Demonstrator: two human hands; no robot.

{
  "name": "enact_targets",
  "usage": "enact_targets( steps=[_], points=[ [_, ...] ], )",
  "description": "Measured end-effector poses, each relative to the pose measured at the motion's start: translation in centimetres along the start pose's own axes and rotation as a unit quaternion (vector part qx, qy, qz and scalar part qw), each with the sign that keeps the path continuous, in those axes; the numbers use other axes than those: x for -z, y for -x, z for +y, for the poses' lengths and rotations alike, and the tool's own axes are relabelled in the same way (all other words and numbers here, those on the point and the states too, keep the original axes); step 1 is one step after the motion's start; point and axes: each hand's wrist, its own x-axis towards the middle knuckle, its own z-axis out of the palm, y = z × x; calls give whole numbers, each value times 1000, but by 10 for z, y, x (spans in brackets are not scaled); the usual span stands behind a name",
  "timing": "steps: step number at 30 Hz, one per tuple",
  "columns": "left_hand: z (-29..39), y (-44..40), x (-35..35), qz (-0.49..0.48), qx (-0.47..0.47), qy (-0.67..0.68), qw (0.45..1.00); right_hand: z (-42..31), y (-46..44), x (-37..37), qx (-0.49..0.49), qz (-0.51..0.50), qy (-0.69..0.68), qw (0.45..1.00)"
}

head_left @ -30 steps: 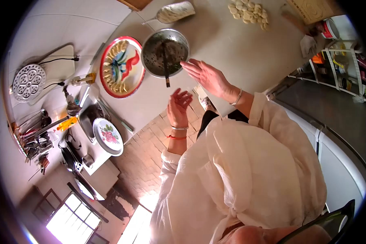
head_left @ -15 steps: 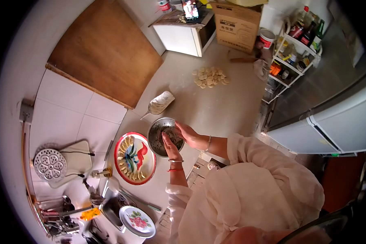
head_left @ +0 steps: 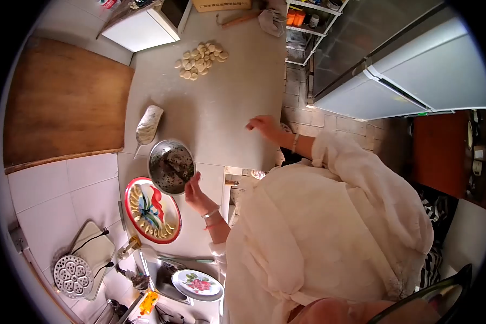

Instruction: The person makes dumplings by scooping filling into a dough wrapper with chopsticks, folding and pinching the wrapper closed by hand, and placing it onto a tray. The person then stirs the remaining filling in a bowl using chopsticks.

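Note:
A steel mixing bowl [head_left: 155, 175] with a dark, chopped filling [head_left: 175, 164] stands near the counter edge. My left hand [head_left: 201, 200] has its fingers closed at the bowl's near right rim. To the right, my right hand [head_left: 264, 127] hovers over the counter edge, holding nothing, its fingers loosely bent. Left of the bowl lies a red-rimmed enamel tray [head_left: 173, 229] with a row of folded dumplings [head_left: 137, 216]. A flour-dusted scoop [head_left: 148, 124] rests just beyond the bowl. Farther back is a pile of small dough pieces [head_left: 198, 62].
A wooden board [head_left: 70, 102] leans at the left wall. A floral plate [head_left: 197, 283] sits by the sink [head_left: 167, 278]. A rolling pin [head_left: 240, 20] and cloth [head_left: 271, 22] lie at the back. A shelf rack [head_left: 308, 29] and fridge [head_left: 416, 70] stand at right.
My view has shifted to the right. My right hand has left the bowl and moved away to the right. My left hand has gone from over the bowl to its rim.

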Motion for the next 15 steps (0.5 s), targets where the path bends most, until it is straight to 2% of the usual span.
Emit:
enact_targets(
  steps=[1,2,3,5,8,11,13,15],
  points=[
    [-11,8,5,-1,17,-12,1000,11,8,23,43,26,28,998],
    [-50,12,19,-6,28,-39,999,19,12,43,86,49,55,994],
    [-76,17,24,-9,39,-67,997,25,9,59,149,64,126,979],
    [-93,32,12,-22,88,-77,993,33,-8,83,281,81,257,921],
    [-109,56,-21,-21,187,-15,982,12,-36,102,309,-47,393,865],
    [-98,71,-82,-40,240,34,969,19,-84,141,357,-136,455,804],
    [-105,75,-120,-51,255,54,964,8,-111,194,416,-83,485,765],
    [-122,78,-148,-32,264,82,961,10,-141,244,371,16,489,789]
  ],
)
